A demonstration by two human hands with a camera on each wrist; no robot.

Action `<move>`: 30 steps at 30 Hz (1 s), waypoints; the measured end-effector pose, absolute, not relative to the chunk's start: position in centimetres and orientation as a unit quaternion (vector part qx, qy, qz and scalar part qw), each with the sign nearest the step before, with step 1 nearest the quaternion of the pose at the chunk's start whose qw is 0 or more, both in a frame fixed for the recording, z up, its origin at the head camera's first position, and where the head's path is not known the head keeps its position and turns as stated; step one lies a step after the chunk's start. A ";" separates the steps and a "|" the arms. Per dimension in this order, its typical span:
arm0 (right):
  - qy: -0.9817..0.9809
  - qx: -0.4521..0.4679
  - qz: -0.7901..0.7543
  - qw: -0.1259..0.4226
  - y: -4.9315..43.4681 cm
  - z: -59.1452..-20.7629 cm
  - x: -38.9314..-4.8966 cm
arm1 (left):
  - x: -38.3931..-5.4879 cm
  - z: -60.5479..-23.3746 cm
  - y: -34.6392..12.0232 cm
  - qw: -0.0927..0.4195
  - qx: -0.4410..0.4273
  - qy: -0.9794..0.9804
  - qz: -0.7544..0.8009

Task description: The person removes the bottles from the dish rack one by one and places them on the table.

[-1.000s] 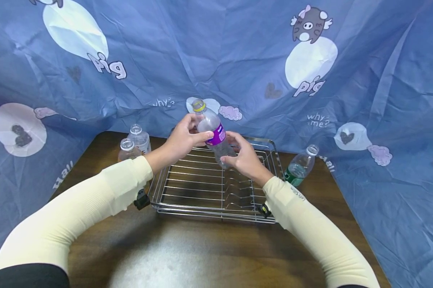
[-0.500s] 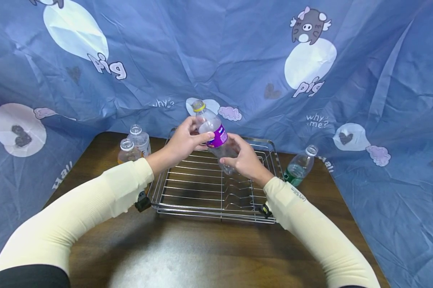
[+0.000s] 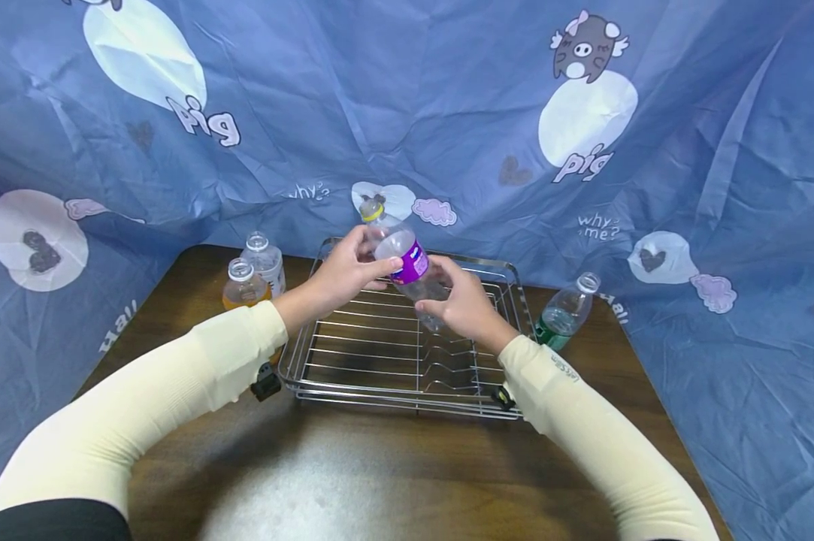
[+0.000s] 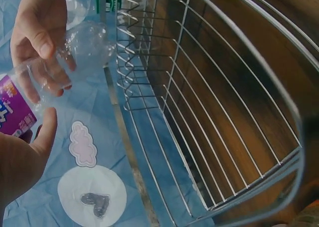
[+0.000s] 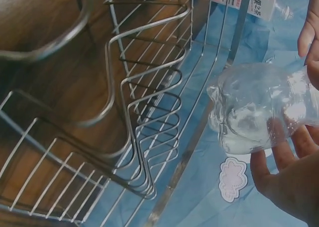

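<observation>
A clear plastic bottle (image 3: pixel 394 242) with a purple label and a yellow neck ring is held tilted above the wire dish rack (image 3: pixel 352 353), its neck up and to the left. My left hand (image 3: pixel 342 270) grips it from the left around the upper part, thumb lying on the label. Lower down, my right hand (image 3: pixel 462 304) holds the body near the base from the right. In the right wrist view the bottle's ridged base (image 5: pixel 239 112) points toward the rack, with the right fingers (image 5: pixel 281 157) beneath it.
Left of the rack stand a bottle with orange contents (image 3: pixel 244 285) and a clear bottle with a white label (image 3: pixel 266 259). A green-labelled bottle (image 3: pixel 564 315) leans at the rack's right side. A blue printed curtain (image 3: pixel 440 113) surrounds the brown table (image 3: pixel 379 473).
Both hands have lowered the bottle a little toward the rack, and its neck has dropped slightly. The grip of each hand looks the same.
</observation>
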State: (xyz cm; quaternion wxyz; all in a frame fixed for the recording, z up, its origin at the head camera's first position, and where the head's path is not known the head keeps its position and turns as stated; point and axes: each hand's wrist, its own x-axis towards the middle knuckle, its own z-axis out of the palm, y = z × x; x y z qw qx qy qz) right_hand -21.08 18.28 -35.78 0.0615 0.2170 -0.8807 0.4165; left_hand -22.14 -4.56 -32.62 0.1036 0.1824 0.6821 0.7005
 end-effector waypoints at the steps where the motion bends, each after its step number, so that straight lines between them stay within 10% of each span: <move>1: -0.884 0.218 0.407 0.067 18.4 -35.8 -21.0 | -22.1 -32.7 -4.6 0.103 0.186 0.686 0.696; 30: -0.897 0.200 0.385 0.090 20.2 -36.0 -20.3 | -21.0 -36.0 -8.1 0.005 0.257 0.905 0.338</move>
